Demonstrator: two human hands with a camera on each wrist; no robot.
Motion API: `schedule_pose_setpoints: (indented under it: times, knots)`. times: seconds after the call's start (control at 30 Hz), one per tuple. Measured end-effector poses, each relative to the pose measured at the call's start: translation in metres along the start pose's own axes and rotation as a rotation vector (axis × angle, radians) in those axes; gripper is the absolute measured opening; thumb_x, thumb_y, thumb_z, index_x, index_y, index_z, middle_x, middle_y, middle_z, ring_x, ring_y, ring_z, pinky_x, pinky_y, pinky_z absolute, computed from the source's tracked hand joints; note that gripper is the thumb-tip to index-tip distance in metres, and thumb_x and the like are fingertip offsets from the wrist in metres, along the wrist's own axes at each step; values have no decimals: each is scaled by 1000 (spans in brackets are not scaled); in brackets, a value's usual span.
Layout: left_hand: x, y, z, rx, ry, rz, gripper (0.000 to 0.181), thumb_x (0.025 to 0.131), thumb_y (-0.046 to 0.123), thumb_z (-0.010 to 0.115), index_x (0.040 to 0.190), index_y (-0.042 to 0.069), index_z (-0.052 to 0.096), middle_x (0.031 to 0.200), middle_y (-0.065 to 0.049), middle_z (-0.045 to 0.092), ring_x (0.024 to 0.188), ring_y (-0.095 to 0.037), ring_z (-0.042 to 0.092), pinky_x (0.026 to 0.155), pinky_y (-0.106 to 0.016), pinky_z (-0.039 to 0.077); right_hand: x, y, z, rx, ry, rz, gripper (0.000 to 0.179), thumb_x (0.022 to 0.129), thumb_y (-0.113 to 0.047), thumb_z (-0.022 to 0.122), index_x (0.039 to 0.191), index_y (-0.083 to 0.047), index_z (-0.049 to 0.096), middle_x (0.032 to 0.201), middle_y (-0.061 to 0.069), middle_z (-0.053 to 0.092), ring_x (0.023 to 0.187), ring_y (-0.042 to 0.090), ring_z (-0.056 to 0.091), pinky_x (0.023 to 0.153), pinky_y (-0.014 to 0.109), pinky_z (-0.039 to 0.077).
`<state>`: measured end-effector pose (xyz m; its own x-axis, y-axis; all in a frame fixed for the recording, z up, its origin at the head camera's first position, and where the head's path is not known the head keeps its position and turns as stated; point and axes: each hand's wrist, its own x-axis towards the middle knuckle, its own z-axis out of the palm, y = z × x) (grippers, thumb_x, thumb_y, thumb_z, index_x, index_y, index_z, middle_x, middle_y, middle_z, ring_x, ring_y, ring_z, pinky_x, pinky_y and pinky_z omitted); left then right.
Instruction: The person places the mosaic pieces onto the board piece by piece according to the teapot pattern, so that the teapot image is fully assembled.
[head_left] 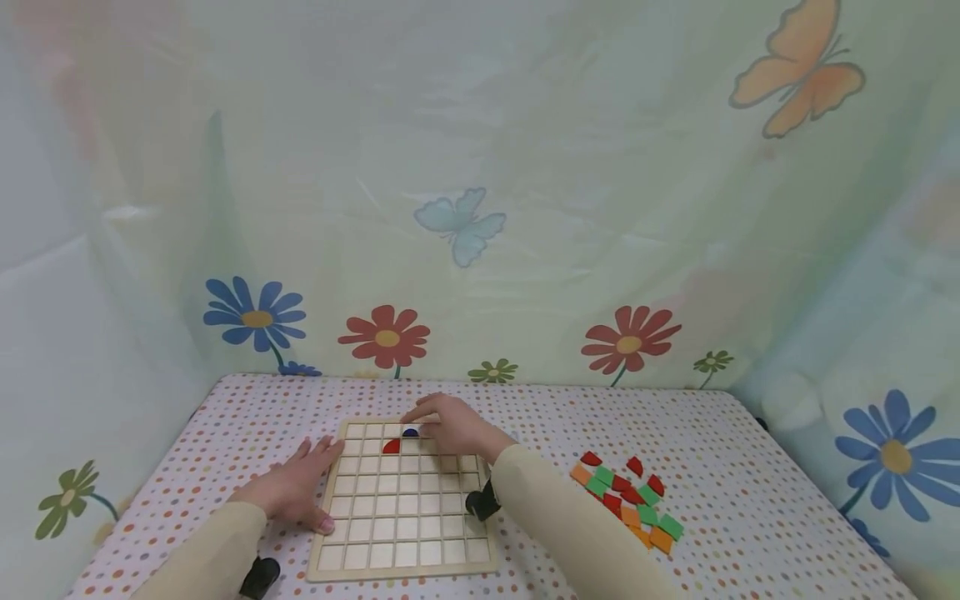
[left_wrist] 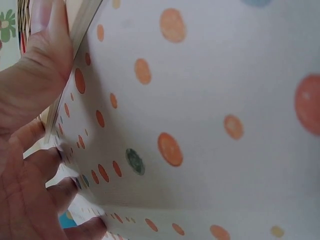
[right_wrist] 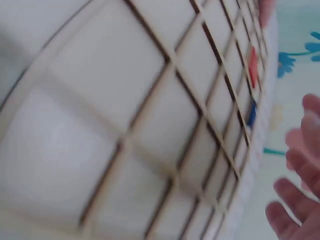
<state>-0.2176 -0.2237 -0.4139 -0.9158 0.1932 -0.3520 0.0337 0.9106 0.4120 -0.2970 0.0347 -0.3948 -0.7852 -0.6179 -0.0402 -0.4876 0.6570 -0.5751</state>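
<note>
A wooden board point(head_left: 405, 572) with a raised grid of square cells lies on the table. Near its far edge sit a red piece with a curved side point(head_left: 392, 447) and a dark blue curved piece point(head_left: 410, 433) in neighbouring rows. My left hand point(head_left: 296, 487) rests along the board's left edge, thumb and fingers spread, the thumb at the rim in the left wrist view. Over the far rows is my right hand point(head_left: 457, 427), its fingertips close to the blue piece. The right wrist view shows those fingers point(right_wrist: 287, 205) spread apart, holding nothing.
Right of the board lies a loose group of flat pieces: green squares point(head_left: 671, 526), orange squares point(head_left: 662, 540) and red curved ones point(head_left: 591, 459). A dotted cloth point(head_left: 720, 467) covers the table. Behind it hangs a curtain point(head_left: 525, 250) printed with flowers and butterflies.
</note>
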Motion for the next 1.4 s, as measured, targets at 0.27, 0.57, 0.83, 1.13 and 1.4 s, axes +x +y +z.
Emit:
schedule_pose_setpoints:
  times: [0.27,0.57,0.83,1.13,1.4]
  knots:
    - [-2,-3,-1,27,5,-2,116,66,30,94,159,3,31,167,-29,18,153,-57,9,107,-87,19,-49,28,-33,106,18,2,35,103,-11,61,136,-19,67,154,15,51,149,36,40,120,62,36]
    - [-6,-4,-9,28,13,38,115,67,28,94,158,-1,30,165,-33,16,152,-59,7,111,-84,18,-115,78,-65,87,134,94,36,101,-11,64,137,-11,65,144,10,62,141,40,48,114,66,40]
    - [-7,-7,-11,22,-12,61,118,68,30,93,159,-1,26,166,-33,14,152,-59,5,109,-86,18,-169,115,-73,27,214,237,33,99,-12,66,132,-7,68,138,16,64,133,44,53,109,64,46]
    - [-5,-8,-7,29,-19,38,121,66,34,94,160,2,26,166,-32,14,152,-59,6,105,-88,19,-195,143,-68,-3,258,417,27,96,-9,70,123,-7,72,125,12,68,111,30,64,99,54,56]
    - [-2,-8,-2,1,-28,83,121,66,33,94,160,0,25,165,-34,13,151,-60,4,108,-86,19,-199,144,-67,-70,232,517,23,90,-10,77,112,-3,72,112,8,69,105,26,67,97,51,57]
